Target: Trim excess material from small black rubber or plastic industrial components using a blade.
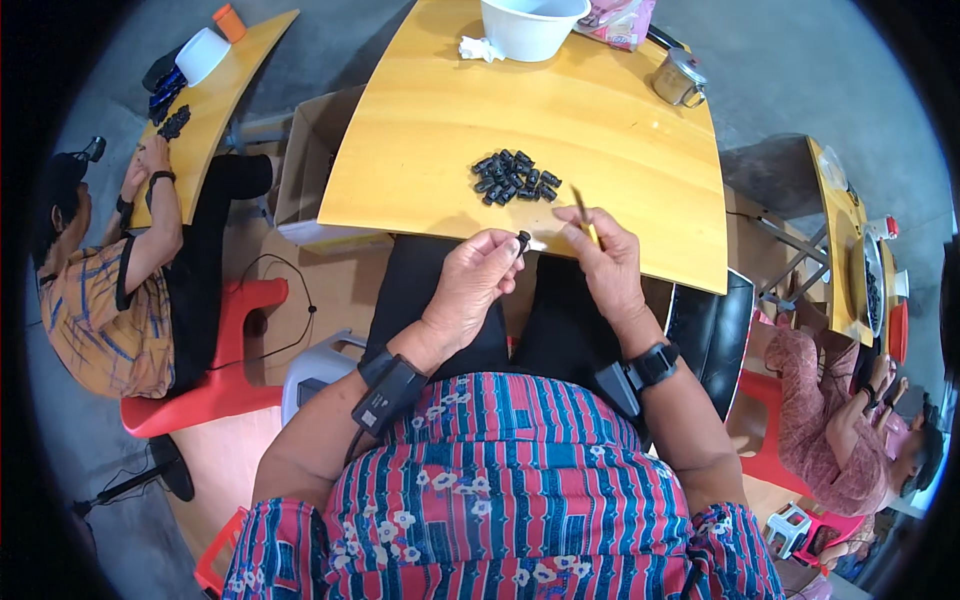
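Observation:
My left hand (480, 272) is closed over my lap, just off the table's near edge. It pinches a small black cylindrical part (523, 240) with a flared end between thumb and fingertips. Close by on the right, my right hand (607, 262) is closed around a slim tool (591, 233) with a yellow section and a dark narrow end pointing up. Its exact kind is unclear. A small pale spot shows between the hands, too blurred to name. Beyond them, a pile of several similar black parts (512, 178) lies on the yellow table (420, 140).
At the table's far end are a white basin (535, 28), a crumpled white cloth (481, 48), a pink package (618, 22) and a metal cup (680, 78). A cardboard box (310, 160) stands beside the table's left edge. Other people sit at tables on the left and right.

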A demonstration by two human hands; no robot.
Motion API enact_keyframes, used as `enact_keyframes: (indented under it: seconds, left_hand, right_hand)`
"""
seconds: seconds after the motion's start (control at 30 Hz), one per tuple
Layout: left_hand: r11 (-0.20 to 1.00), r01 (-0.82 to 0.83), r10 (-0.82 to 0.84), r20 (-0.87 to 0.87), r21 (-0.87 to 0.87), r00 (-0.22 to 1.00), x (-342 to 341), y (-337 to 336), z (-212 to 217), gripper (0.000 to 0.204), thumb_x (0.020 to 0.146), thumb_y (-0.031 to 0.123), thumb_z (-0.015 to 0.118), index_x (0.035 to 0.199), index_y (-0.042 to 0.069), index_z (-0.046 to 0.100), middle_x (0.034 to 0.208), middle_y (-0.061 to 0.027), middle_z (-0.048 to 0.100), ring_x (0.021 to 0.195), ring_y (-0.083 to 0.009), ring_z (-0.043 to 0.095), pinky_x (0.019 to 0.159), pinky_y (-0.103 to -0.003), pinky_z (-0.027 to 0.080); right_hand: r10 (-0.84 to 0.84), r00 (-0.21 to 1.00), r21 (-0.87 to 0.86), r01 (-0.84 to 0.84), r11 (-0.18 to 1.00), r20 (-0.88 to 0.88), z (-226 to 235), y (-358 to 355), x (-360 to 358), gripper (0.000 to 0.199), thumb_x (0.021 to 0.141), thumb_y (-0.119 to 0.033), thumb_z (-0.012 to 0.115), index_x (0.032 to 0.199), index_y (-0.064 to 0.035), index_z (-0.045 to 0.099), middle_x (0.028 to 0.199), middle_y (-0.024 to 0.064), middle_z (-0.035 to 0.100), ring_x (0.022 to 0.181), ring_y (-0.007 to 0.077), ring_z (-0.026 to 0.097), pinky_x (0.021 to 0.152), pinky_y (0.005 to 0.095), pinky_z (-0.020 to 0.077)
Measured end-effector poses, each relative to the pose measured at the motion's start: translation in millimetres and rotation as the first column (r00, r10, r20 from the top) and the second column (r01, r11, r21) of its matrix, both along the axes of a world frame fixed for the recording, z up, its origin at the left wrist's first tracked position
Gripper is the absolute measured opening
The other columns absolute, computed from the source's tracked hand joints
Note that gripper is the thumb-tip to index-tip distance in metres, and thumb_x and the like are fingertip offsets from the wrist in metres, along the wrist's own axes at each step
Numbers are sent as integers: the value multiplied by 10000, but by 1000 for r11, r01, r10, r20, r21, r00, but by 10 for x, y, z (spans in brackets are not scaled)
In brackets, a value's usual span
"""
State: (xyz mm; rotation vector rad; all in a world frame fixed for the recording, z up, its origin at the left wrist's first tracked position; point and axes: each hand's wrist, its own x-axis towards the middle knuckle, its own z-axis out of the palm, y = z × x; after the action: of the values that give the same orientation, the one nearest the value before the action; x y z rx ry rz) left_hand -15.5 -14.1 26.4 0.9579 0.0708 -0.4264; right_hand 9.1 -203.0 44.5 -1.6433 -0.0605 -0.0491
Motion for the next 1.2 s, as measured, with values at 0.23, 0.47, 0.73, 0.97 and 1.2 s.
enact_keyframes:
  seconds: [0.23, 0.47, 0.73, 0.97, 1.2]
  left_hand:
    - [921, 22, -88, -152, -388, 985, -38, 1, -122, 168, 973, 227, 537, 1026, 70, 565, 854, 8, 531, 758, -73, 485, 680, -218, 429]
    - [927, 20, -96, -184, -375, 978, -48, 30, -153, 138, 976, 206, 524, 1007, 76, 560, 852, -24, 573, 752, -84, 529, 675, -223, 450]
    - [934, 52, -106, -136, -352, 985, -15, 40, -240, 103, 974, 186, 528, 965, 86, 551, 818, -22, 569, 716, -82, 523, 654, -224, 449]
    - [927, 60, -119, -138, -370, 983, 4, 46, -228, 90, 972, 177, 529, 960, 90, 548, 796, -16, 555, 711, -81, 522, 648, -233, 447]
    - [923, 146, -181, -66, -356, 981, 17, 70, -264, 184, 971, 238, 533, 1069, 88, 577, 983, 11, 611, 862, -49, 566, 722, -212, 448]
  right_hand:
    - [207, 978, -153, -204, 967, 4, 60, 124, -190, 306, 844, -15, 639, 1144, -73, 660, 890, 28, 589, 869, 107, 558, 828, 248, 455]
    - [239, 968, -93, -245, 965, -70, -49, 204, -193, 291, 856, -39, 646, 1146, -49, 651, 965, 40, 629, 917, 112, 581, 855, 257, 468]
    - [231, 970, -74, -237, 969, -82, -54, 203, -175, 281, 856, -58, 662, 1136, -37, 650, 1019, 55, 667, 973, 123, 602, 884, 270, 469]
    - [240, 967, -74, -247, 966, -92, -71, 177, -153, 271, 843, -62, 680, 1113, -41, 661, 932, 8, 637, 888, 82, 567, 830, 242, 469]
    - [265, 957, -62, -273, 960, -114, -25, 174, -143, 325, 789, -45, 725, 1109, -50, 666, 861, -18, 590, 833, 68, 537, 791, 225, 465]
